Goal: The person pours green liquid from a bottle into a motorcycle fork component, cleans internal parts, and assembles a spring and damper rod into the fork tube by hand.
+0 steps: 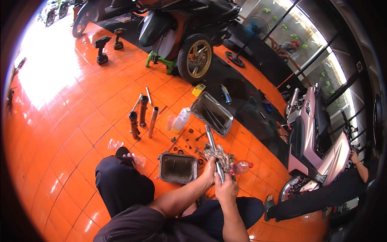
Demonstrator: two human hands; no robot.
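Orange tiled floor [72, 149]: carries the work; a dark strip [242, 85] runs slantwise along its far right edge.
Dark motorcycle [189, 24]: near the floor's far edge, with a green stand [161, 60] beneath and a gold-rimmed wheel [196, 57].
Pink scooter [306, 129]: towards the floor's right edge; another person [322, 201] in dark trousers is beside it.
Two rectangular trays: one [162, 167] just left of the hands, the other [206, 122] farther off, beside the dark strip, with rods inside.
Fork tubes [143, 111]: three, upright on the tiles, left of the trays.
Metal rod [212, 140]: raised aslant between the hands, above the floor's near part.
Bottles: one [181, 120] upright between tubes and far tray; a red-capped one [242, 167] right of the hands.
Right hand [226, 188]: clenched around the rod's near end.
Left hand [209, 171]: grasping the cloth, fingers mostly hidden.
Cloth [219, 154]: bunched around the rod.
Small parts [189, 140]: scattered between the trays.
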